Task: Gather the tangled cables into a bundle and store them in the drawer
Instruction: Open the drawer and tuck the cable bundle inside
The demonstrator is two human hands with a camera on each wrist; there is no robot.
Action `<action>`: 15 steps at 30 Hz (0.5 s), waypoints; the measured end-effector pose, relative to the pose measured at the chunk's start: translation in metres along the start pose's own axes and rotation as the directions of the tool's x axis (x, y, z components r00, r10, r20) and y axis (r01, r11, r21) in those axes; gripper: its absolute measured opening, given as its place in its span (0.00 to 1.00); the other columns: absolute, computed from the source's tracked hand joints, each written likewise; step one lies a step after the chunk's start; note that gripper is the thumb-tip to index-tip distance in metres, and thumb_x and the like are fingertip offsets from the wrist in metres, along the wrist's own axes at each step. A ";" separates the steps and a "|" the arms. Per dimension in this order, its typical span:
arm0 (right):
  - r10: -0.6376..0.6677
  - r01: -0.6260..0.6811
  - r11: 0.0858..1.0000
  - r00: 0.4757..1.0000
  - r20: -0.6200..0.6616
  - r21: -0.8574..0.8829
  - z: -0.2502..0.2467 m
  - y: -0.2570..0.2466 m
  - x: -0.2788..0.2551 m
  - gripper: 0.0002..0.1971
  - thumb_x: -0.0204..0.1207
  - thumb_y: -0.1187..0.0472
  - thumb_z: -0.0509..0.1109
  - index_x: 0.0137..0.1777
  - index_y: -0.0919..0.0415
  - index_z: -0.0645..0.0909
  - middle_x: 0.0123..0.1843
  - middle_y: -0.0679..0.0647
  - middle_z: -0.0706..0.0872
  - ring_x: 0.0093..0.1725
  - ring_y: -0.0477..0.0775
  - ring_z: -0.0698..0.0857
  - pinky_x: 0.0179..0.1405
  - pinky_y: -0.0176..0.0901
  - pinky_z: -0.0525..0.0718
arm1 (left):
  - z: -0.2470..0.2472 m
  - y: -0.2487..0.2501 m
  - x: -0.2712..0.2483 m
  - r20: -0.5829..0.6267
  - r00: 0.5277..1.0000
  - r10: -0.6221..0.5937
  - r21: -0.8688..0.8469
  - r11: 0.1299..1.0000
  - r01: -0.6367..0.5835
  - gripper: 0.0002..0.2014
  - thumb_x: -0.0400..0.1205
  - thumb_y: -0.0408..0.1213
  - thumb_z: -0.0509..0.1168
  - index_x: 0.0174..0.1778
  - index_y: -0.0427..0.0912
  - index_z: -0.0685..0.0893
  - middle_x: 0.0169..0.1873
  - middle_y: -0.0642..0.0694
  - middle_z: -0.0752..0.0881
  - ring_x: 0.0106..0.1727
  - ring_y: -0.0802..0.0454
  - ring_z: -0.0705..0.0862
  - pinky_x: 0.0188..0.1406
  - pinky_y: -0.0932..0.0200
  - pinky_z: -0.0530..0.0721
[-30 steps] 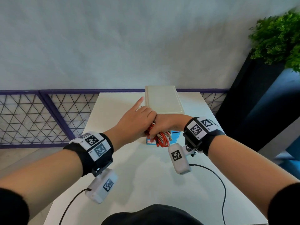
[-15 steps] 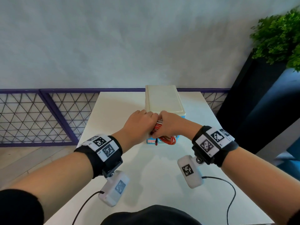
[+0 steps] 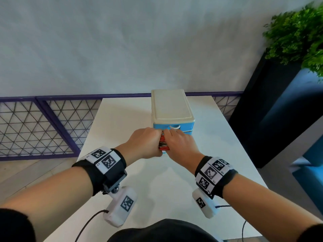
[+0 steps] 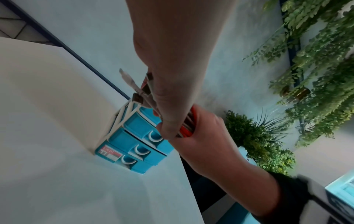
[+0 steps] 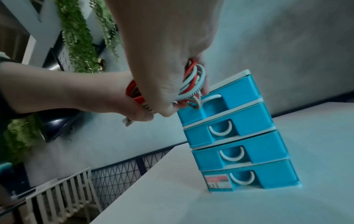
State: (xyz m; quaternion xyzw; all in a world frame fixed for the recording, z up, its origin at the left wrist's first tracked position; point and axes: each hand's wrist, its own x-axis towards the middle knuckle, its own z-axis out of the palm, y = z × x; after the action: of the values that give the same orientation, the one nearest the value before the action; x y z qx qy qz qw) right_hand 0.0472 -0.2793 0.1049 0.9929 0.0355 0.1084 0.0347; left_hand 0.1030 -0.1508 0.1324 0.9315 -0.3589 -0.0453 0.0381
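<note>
**Two hands, one bundle, right at the drawer unit**

Both hands are locked together over the cable bundle [image 3: 163,145], held up in the air in front of the small blue drawer unit [image 3: 173,123]. The left hand [image 3: 146,144] has its fingers curled round one end of the bundle, and from the left wrist view you can see dark connector plugs [image 4: 138,97] poking out past its knuckles. The right hand [image 3: 180,145] grips the other end, fingers wrapped round a loop of red and white cables that shows clearly in the right wrist view [image 5: 193,81]. The knuckles of the two hands are touching or very nearly so, with only a sliver of red cable showing between them from the head camera.

Look where the bundle sits: level with the top drawer [image 5: 228,97], just in front of its white handle [image 5: 210,97]. One loop of cable hangs right against that handle; whether it actually touches, I can't tell. All four blue drawers look closed, stacked under a cream lid [image 3: 171,105].

The drawer unit stands on a white table [image 3: 122,119], toward its far edge. Behind the table runs a purple-framed mesh fence [image 3: 43,123], and a green plant [image 3: 297,35] sits on a dark stand at the right.
</note>
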 end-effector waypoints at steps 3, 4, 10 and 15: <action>-0.047 0.040 0.997 0.993 0.106 0.064 0.000 0.007 -0.003 0.14 0.73 0.59 0.70 0.57 0.62 0.77 0.49 0.57 0.87 0.46 0.63 0.87 0.34 0.47 0.72 | 0.010 0.004 0.003 0.036 0.999 -0.002 -0.053 0.999 0.004 0.15 0.65 0.43 0.70 0.45 0.50 0.77 0.41 0.50 0.84 0.40 0.46 0.82 0.27 0.58 0.70; -0.057 0.050 0.997 0.992 0.113 0.066 0.003 0.011 -0.004 0.13 0.76 0.58 0.66 0.59 0.61 0.76 0.53 0.56 0.87 0.51 0.62 0.86 0.37 0.47 0.72 | 0.011 0.006 0.005 0.055 0.999 -0.004 -0.075 0.997 0.008 0.15 0.65 0.44 0.70 0.46 0.51 0.77 0.42 0.51 0.84 0.41 0.46 0.82 0.27 0.59 0.70; -0.006 -0.004 0.996 0.995 0.100 0.095 0.003 0.040 0.001 0.17 0.77 0.53 0.64 0.65 0.55 0.73 0.57 0.51 0.87 0.53 0.59 0.86 0.42 0.47 0.77 | -0.010 0.005 0.020 0.050 0.994 0.093 -0.584 0.810 -0.046 0.17 0.73 0.59 0.69 0.44 0.50 0.78 0.42 0.53 0.84 0.43 0.56 0.83 0.36 0.63 0.79; 0.022 -0.038 0.991 0.992 0.124 0.129 -0.007 0.058 0.012 0.22 0.74 0.51 0.67 0.67 0.52 0.71 0.56 0.50 0.87 0.51 0.58 0.87 0.43 0.48 0.82 | -0.019 -0.012 0.049 -0.161 0.982 -0.095 -0.550 0.835 -0.009 0.25 0.85 0.57 0.46 0.54 0.41 0.78 0.53 0.43 0.83 0.55 0.47 0.82 0.55 0.50 0.80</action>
State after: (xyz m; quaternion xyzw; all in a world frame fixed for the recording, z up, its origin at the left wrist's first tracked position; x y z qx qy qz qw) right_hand 0.0609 -0.3355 0.1187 0.9982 0.0255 0.0455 -0.0303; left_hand 0.1489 -0.1743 0.1475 0.8896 -0.3047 -0.0617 0.3346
